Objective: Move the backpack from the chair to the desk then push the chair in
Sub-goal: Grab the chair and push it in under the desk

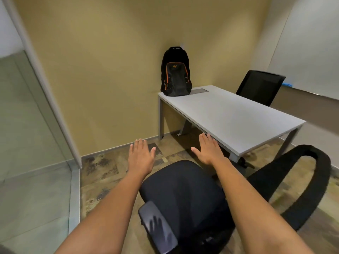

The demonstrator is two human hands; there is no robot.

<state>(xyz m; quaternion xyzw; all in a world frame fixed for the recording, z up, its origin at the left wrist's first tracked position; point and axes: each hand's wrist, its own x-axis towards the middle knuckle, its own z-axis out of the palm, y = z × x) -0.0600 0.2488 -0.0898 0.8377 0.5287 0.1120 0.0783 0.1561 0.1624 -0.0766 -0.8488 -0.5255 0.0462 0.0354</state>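
Note:
A black backpack (175, 73) with orange trim stands upright on the far left corner of the grey desk (238, 118), leaning against the yellow wall. A black office chair (185, 195) sits on the floor in front of me, out from the desk, its seat bare, a glossy armrest (157, 228) near me and its curved back (310, 182) to the right. My left hand (140, 155) and my right hand (209, 150) are stretched out flat over the floor beyond the seat's far edge, fingers apart, holding nothing.
A second black chair (260, 87) stands behind the desk on its far right side. A glass partition (33, 134) with a metal frame runs along the left. A whiteboard (310, 52) hangs on the right wall. The floor is patterned brown.

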